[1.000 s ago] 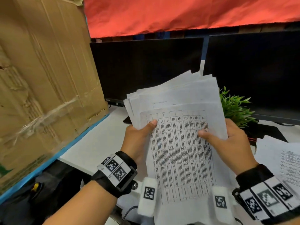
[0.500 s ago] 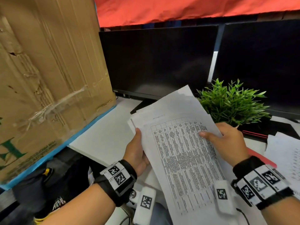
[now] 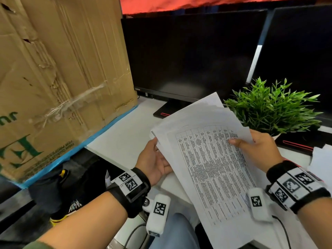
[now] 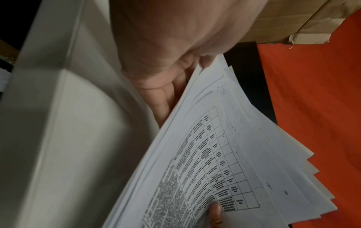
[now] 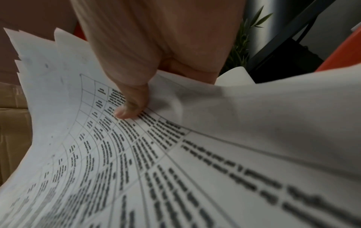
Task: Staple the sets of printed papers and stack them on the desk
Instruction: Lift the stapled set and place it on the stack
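A fanned stack of printed papers, with a text table on the top sheet, is held above the front edge of the white desk. My left hand holds the stack's left edge, palm up, its fingers hidden under the sheets. My right hand pinches the upper right part, with the thumb pressed on the table print and the fingers beneath. The sheets' far corners are staggered. No stapler is in view.
A big worn cardboard box stands on the desk at the left. Two dark monitors line the back, with a green plant between them. More papers lie at the right edge. A black bag sits low on the left.
The stack has come down from upright in front of the monitors to a low slant over the desk edge. My left thumb has left the top sheet for the stack's left edge.
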`<act>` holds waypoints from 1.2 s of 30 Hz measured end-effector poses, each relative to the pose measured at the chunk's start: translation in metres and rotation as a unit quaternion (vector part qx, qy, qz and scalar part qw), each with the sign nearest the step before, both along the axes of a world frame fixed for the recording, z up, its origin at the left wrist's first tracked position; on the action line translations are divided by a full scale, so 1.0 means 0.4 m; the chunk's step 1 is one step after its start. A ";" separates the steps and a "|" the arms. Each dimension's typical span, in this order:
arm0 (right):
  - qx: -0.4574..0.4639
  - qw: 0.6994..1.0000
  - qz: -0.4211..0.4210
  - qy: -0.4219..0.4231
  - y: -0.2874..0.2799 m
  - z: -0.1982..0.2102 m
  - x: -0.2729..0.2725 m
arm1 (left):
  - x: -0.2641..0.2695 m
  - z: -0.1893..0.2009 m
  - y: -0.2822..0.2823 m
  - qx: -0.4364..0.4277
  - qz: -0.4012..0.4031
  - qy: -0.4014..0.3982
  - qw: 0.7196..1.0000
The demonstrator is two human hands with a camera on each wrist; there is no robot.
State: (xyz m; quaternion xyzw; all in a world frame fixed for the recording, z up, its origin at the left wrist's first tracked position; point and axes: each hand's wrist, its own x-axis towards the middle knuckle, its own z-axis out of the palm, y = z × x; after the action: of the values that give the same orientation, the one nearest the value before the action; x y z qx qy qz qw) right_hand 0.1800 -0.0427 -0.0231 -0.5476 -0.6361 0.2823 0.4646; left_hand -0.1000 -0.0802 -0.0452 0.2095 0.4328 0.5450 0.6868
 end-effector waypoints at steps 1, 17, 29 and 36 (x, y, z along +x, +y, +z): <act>-0.003 1.000 -0.008 0.001 0.002 -0.002 0.002 | 0.000 0.000 0.002 0.003 0.007 0.020 1.000; -0.074 0.996 0.024 -0.051 0.017 0.014 0.006 | 0.017 0.001 -0.002 0.022 0.044 0.097 0.994; -0.052 0.980 -0.028 -0.190 0.027 0.017 0.028 | -0.001 -0.025 -0.006 0.021 0.070 0.147 0.986; -0.055 0.957 -0.059 -0.277 0.026 0.032 0.049 | -0.045 -0.056 -0.012 0.009 0.087 0.150 0.985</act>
State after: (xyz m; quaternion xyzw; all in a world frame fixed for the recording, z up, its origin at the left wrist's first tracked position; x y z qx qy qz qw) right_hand 0.1996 -0.0322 -0.0103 -0.6653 -0.6902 0.1262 0.2548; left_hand -0.1178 -0.0850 -0.0676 0.2565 0.5423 0.5693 0.5622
